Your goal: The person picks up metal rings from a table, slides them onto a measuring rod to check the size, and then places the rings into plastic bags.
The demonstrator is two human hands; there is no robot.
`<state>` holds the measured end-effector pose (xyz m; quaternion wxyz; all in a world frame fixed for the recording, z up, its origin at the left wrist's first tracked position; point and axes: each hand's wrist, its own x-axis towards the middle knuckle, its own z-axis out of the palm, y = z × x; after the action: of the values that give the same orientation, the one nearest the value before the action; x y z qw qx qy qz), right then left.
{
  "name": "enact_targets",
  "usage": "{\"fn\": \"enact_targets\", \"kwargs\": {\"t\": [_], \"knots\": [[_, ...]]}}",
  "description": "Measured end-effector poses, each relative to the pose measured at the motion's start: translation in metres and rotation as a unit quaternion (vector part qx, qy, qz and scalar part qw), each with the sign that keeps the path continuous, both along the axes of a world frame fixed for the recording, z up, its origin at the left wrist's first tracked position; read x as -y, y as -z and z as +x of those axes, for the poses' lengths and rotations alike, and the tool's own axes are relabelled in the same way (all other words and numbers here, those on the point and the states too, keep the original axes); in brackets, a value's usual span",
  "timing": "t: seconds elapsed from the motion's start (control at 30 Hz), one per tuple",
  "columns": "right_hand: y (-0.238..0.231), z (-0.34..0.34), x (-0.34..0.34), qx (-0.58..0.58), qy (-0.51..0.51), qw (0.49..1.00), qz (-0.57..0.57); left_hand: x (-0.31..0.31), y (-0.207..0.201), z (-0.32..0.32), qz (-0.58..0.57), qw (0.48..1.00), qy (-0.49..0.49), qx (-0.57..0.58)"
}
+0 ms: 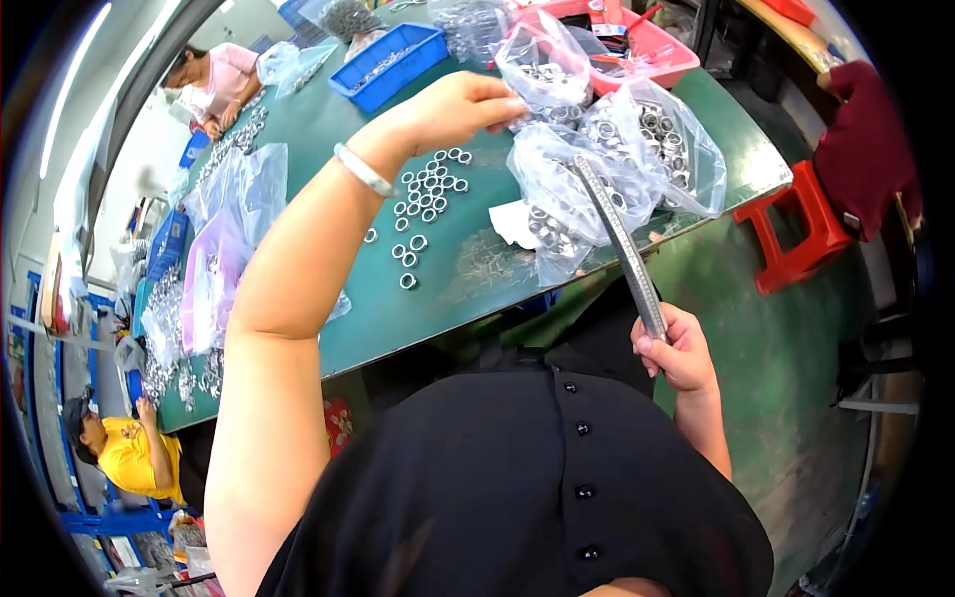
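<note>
Right hand (676,348) was wrapped round a ring mandrel (625,254); left hand (468,104) had curled fingers right at a clear bag (537,50), couldn't tell if they'd pinched anything. Small batch of loose rings (430,189) lay on the green table (368,298), but the other bags (699,167) were loaded, so I'd guess plenty was left.

L hand (485,102) at far bag (532,48) of metal rings, fingertips close to or on the plastic; can't tell if anything's pinched. R hand (674,348), near side, grips a marked metal rod (622,249), slanting far-left over another clear bag (552,169). Loose rings (430,183) on green tbl (448,274), approx. centre. Blue tray (406,84) far side; pink basin (662,68) far R. Red stool (822,204) R; co-worker in pink (214,80) far L.
</note>
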<state>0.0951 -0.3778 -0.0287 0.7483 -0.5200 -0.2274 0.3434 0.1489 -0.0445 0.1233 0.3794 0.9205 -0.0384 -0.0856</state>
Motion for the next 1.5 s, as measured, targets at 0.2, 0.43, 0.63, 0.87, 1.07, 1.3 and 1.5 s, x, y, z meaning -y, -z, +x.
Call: {"fn": "enact_targets", "kwargs": {"t": [0.2, 0.43, 0.63, 0.87, 1.07, 1.3, 1.5], "knots": [[-0.007, -0.006, -0.031, -0.017, -0.067, 0.996, -0.051, -0.066, 0.073, -0.035, 0.182, 0.978, -0.099, 0.024], [-0.005, -0.012, -0.067, -0.046, -0.079, 0.992, -0.09, -0.06, 0.124, -0.049, 0.258, 0.946, -0.079, 0.179], [-0.011, -0.02, -0.085, -0.065, -0.068, 0.983, -0.157, -0.067, 0.122, -0.068, -0.316, 0.927, -0.181, 0.093], [-0.015, -0.022, -0.103, -0.054, -0.092, 0.975, -0.196, -0.055, 0.114, -0.108, -0.546, 0.831, -0.092, 0.048], [-0.023, -0.025, -0.129, -0.021, -0.12, 0.971, -0.207, -0.035, 0.129, -0.134, -0.649, 0.755, -0.095, 0.008], [-0.023, -0.027, -0.145, 0.002, -0.141, 0.967, -0.21, -0.039, 0.117, -0.151, -0.636, 0.757, -0.145, 0.034], [-0.023, -0.029, -0.151, 0.015, -0.154, 0.961, -0.227, -0.05, 0.126, -0.16, -0.63, 0.754, -0.179, 0.051]]}}
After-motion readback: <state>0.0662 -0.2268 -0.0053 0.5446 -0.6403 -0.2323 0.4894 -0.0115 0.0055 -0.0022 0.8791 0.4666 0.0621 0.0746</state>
